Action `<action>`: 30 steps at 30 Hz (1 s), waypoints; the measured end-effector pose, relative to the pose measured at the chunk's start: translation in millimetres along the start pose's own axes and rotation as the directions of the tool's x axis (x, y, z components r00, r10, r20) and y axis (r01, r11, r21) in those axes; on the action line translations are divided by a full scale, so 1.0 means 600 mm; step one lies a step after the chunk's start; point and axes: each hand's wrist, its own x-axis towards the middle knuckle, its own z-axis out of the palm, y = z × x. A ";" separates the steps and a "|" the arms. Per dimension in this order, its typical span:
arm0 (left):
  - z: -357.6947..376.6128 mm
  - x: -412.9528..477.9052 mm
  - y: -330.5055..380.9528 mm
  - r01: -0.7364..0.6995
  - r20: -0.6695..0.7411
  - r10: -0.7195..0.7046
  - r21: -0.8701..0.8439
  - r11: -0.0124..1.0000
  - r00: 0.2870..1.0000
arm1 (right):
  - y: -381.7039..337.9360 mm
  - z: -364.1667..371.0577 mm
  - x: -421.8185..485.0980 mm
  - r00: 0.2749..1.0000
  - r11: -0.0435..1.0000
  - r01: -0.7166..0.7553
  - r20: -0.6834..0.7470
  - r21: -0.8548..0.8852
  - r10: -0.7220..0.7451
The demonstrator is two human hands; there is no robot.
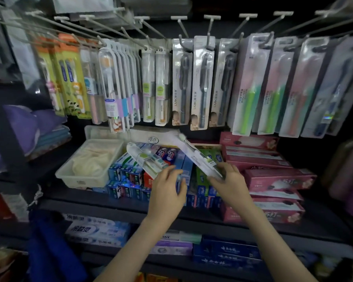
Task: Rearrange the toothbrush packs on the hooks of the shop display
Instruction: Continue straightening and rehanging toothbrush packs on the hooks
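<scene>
Right hand (227,177) grips the lower end of a tilted toothbrush pack (194,151).

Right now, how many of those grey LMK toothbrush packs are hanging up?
3, hanging side by side at centre: left pack, middle pack, right pack. More may hang hidden behind them.

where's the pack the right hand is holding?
Head view, centre-right: the clear toothbrush pack slants over the toothpaste boxes, lower end in the right hand, below the LMK packs.

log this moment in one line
left hand: touches lying pack on toothpaste boxes | right hand: holds tilted pack | both off hooks
</scene>
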 end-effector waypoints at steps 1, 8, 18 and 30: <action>0.002 0.001 0.015 0.038 -0.009 -0.039 -0.073 0.997 0.999 | 0.003 -0.009 -0.009 1.000 1.000 0.016 -0.004 0.024 -0.016; 0.003 0.039 0.083 0.563 0.259 -0.547 -0.650 0.510 0.796 | 0.009 -0.042 -0.053 0.984 0.981 0.177 -0.016 0.080 -0.176; -0.068 0.077 0.068 0.367 0.256 -0.268 -0.732 0.574 0.929 | -0.085 -0.018 -0.030 0.920 0.920 0.391 -0.014 0.017 -0.391; -0.122 0.166 0.080 0.031 0.165 0.071 -0.548 0.836 0.984 | -0.166 -0.047 0.053 0.868 0.874 0.482 -0.173 0.065 -0.466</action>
